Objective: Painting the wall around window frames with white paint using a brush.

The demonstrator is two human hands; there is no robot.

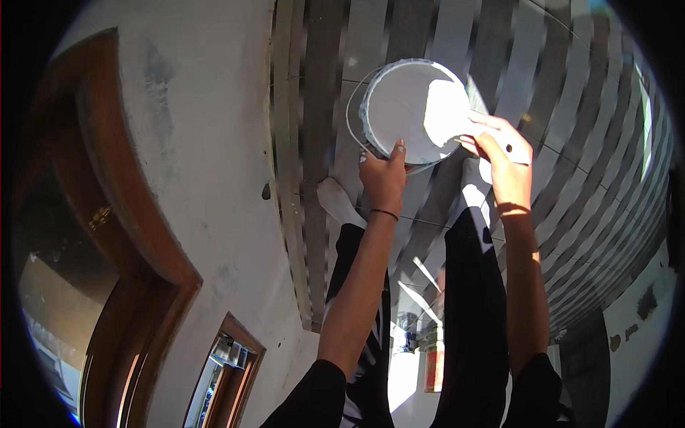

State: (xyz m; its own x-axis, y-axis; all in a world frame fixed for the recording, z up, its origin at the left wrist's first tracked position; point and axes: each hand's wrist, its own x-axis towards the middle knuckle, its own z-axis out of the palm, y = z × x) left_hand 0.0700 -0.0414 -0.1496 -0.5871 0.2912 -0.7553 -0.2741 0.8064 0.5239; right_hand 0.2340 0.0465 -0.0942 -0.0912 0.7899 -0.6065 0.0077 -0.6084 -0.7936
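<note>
A round bucket [401, 115] filled with a smooth whitish paste, its rim smeared and its wire handle hanging to the left, is before me. My left hand [384, 174] grips the near rim, thumb over the edge and fingers outside. In my right hand [500, 150] is a white tool [447, 112] with a broad head and a hole in its handle; it looks like a brush or scraper, but glare hides the detail. Its head lies over the right part of the bucket's opening.
Striped floor tiles [406, 32] lie under my feet. A patched wall [214, 134] with a wood-framed door [134, 214] stands at left. Between my legs are a red and yellow can [434, 361] and a blue and white container [405, 334], sunlit.
</note>
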